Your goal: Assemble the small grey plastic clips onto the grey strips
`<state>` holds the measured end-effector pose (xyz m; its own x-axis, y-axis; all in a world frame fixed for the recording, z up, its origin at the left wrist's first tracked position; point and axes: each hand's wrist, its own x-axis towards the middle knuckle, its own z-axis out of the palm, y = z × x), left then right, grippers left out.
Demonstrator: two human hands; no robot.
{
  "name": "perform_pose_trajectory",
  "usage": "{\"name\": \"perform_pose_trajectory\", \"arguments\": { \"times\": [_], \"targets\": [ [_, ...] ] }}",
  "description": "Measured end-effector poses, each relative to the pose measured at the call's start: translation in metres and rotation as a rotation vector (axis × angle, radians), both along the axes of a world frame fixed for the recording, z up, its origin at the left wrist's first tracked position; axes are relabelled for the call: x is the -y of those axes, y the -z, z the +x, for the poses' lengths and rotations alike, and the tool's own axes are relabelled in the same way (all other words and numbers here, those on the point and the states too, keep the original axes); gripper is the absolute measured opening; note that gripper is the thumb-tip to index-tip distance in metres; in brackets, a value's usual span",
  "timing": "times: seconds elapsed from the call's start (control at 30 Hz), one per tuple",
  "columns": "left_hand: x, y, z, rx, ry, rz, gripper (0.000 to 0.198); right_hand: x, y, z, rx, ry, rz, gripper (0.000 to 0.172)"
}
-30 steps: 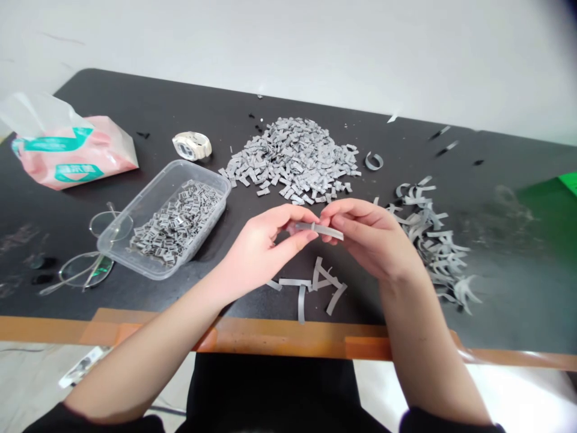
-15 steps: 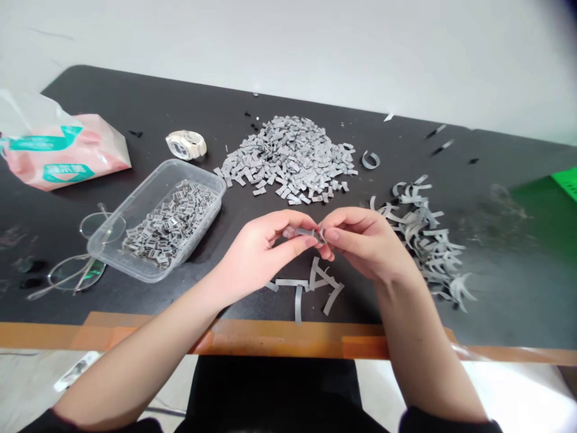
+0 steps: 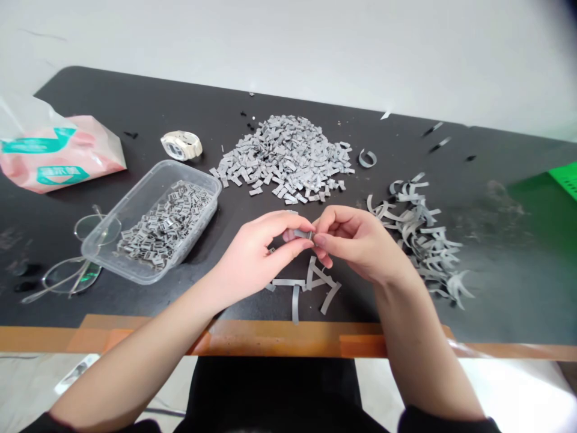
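My left hand point(image 3: 252, 252) is closed in a pinch on a short grey strip point(image 3: 300, 234), held level just above the table. The fingertips of my right hand point(image 3: 358, 240) meet it at the strip's right end, thumb and forefinger pressed together on a small grey piece there, mostly hidden by the fingers. Below the hands lie several loose grey strips point(image 3: 289, 282) on the dark table. Close beyond the hands is a heap of small flat grey pieces point(image 3: 293, 156). More curved grey strips point(image 3: 421, 222) are piled beside my right forearm.
A clear plastic container point(image 3: 148, 278) holding small grey clips point(image 3: 166, 222) stands at the left. Around it are eyeglasses point(image 3: 63, 275), a white watch point(image 3: 181, 145) and a tissue pack point(image 3: 85, 150). A green object point(image 3: 565, 180) is at the far right. Orange tape point(image 3: 279, 337) lines the front edge.
My right fingertips have moved slightly left and closed against my left fingertips at the strip's end. The small piece between them is now more hidden. The whole view has shifted slightly.
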<state>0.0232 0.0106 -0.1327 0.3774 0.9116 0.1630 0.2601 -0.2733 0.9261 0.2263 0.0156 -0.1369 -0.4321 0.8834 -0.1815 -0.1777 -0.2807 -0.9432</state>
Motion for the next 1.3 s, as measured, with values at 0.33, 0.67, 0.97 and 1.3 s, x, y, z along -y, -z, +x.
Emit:
{"name": "perform_pose_trajectory", "arguments": {
  "times": [0.33, 0.67, 0.97, 1.3],
  "targets": [
    [-0.004, 0.009, -0.004, -0.143, 0.046, 0.286, 0.009, -0.002, 0.002, -0.005, 0.053, 0.052, 0.012, 0.017],
    [-0.001, 0.008, 0.001, 0.162, 0.016, 0.012, 0.002, 0.005, 0.009, -0.023, -0.128, 0.224, 0.023, 0.025],
    [-0.005, 0.010, 0.000, 0.237, -0.040, 0.050, 0.009, 0.008, 0.013, -0.027, 0.129, 0.172, 0.242, 0.031],
    [-0.005, 0.011, -0.003, 0.307, 0.015, -0.043, 0.015, 0.005, 0.017, -0.021, -0.170, 0.007, 0.071, 0.007]
  ]
}}
